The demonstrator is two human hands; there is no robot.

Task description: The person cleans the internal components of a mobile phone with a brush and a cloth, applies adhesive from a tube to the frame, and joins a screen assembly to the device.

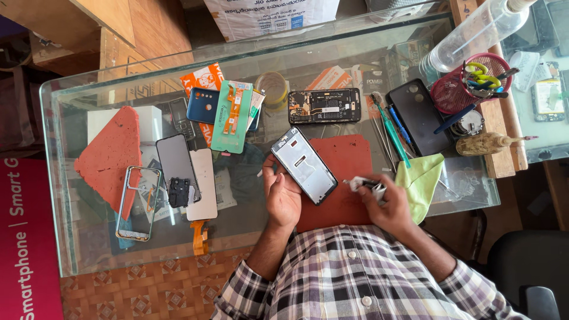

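Your left hand (283, 195) gripped the phone frame (304, 165) along its lower left edge, fingers curled around the side. The frame lay over the red mat (349, 155) on the glass table (65, 178), its long axis running diagonally: the upper end pointed away from you and to the left, the lower end toward your right hand (388, 204). That hand was closed around a small crumpled white wipe (366, 186), just beside the frame's lower corner. A green cloth (422, 176) lay to the right of it, and an opened phone body (325, 106) sat beyond the mat.
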